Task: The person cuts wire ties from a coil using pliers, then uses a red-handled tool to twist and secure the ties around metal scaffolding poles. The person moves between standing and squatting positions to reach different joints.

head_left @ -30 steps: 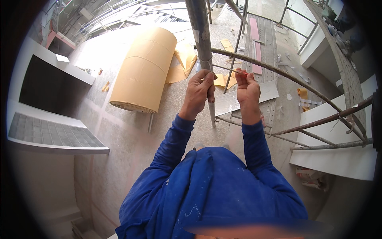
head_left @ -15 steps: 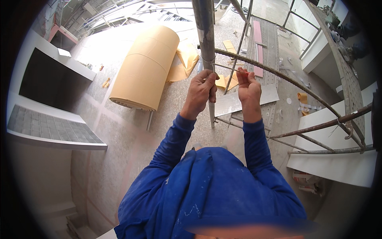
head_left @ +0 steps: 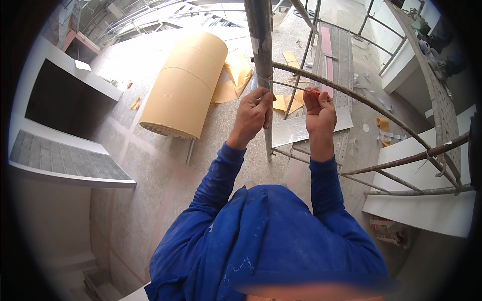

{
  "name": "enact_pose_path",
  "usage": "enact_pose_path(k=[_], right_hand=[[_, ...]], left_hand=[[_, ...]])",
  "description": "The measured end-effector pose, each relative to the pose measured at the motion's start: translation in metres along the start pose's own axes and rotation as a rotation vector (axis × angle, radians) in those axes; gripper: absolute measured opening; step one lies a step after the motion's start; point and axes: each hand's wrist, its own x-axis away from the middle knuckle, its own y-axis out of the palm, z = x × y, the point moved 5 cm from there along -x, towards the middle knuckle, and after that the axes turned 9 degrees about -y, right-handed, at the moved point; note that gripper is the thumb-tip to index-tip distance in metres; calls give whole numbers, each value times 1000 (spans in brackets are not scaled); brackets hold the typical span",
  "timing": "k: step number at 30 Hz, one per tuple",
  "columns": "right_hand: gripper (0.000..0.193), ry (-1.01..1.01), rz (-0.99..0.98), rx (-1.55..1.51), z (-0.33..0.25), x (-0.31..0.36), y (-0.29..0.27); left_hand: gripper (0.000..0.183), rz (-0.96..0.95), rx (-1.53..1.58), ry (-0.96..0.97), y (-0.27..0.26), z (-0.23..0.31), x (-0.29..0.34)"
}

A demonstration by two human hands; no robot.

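Observation:
My left hand [head_left: 253, 113] is closed right against the upright scaffold pole [head_left: 260, 45], thumb and forefinger pinched together. A small dark bit shows at their tips, too small to name. My right hand [head_left: 320, 118] is raised to the right of the pole, its fingers closed on the red handle of what looks like a screwdriver [head_left: 312, 92]. From it a thin straight shaft [head_left: 288, 85] runs left to the pole, just above my left hand. The fingers partly cover the handle. Above the shaft, a rough rusty bar [head_left: 341, 88] slopes down to the right.
A large yellow roll of sheet [head_left: 183, 85] lies left of the pole, with torn yellow scraps [head_left: 237, 75] beside it. Scaffold planks [head_left: 344, 65] and a pale board [head_left: 296, 131] lie beyond my hands. Rusty scaffold tubes [head_left: 411, 155] cross at the right.
My right hand has shifted slightly right and turned a little, showing more of the red handle. My left hand stays at the pole.

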Motion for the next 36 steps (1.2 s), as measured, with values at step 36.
enact_pose_path(k=[36], right_hand=[[22, -1403, -1166, 1477, 18, 139, 272]], left_hand=[[13, -38, -130, 381, -23, -41, -24]])
